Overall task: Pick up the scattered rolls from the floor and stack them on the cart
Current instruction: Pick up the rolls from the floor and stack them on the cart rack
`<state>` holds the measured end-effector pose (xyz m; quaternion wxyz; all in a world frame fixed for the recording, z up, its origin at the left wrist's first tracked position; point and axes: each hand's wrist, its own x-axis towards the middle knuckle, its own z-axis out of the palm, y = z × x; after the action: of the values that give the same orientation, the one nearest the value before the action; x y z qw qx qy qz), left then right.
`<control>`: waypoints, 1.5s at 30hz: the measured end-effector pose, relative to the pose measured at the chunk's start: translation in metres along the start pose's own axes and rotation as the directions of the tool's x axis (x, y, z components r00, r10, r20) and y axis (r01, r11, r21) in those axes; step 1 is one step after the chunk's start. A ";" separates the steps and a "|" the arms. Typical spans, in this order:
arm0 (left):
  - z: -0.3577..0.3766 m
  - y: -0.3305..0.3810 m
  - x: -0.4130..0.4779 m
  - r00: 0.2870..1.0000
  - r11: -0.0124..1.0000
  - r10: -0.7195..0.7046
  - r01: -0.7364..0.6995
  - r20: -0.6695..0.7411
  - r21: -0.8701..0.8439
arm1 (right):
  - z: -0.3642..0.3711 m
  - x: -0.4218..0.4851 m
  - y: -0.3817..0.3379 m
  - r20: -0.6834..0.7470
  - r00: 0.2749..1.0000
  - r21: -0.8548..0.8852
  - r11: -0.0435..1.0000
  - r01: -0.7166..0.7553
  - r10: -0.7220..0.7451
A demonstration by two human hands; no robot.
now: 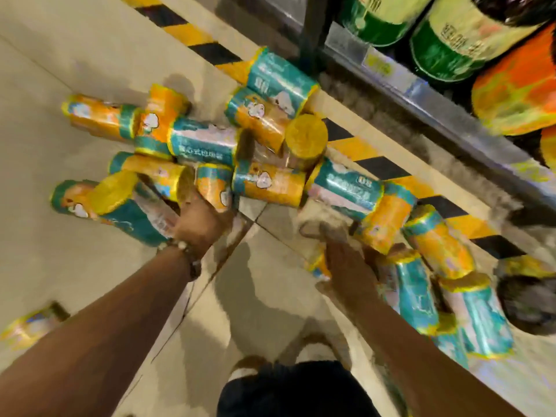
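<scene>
Tiled floor (pixel 75 55): rolls (pixel 267 185) lying sideways, axes crisscrossed

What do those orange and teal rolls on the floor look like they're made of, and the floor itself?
The rolls: seemingly thin plastic film wound tight, in glossy printed wrappers; highlights glint on the labels, and yellow ends show. The floor: likely smooth beige tile, given the straight joint lines.
</scene>
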<state>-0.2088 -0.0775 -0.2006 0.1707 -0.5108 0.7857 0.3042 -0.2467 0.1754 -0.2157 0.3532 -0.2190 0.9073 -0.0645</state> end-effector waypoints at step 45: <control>-0.137 0.290 -0.712 0.639 0.921 0.365 -0.145 0.677 -0.361 | -0.388 -0.613 0.142 0.119 0.659 0.990 -0.137 -0.024 0.743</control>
<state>-0.1672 0.4155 0.4034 0.3533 -0.2469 0.6656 0.6092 -0.1549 0.5591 0.4093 0.1444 0.4154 0.6646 -0.6040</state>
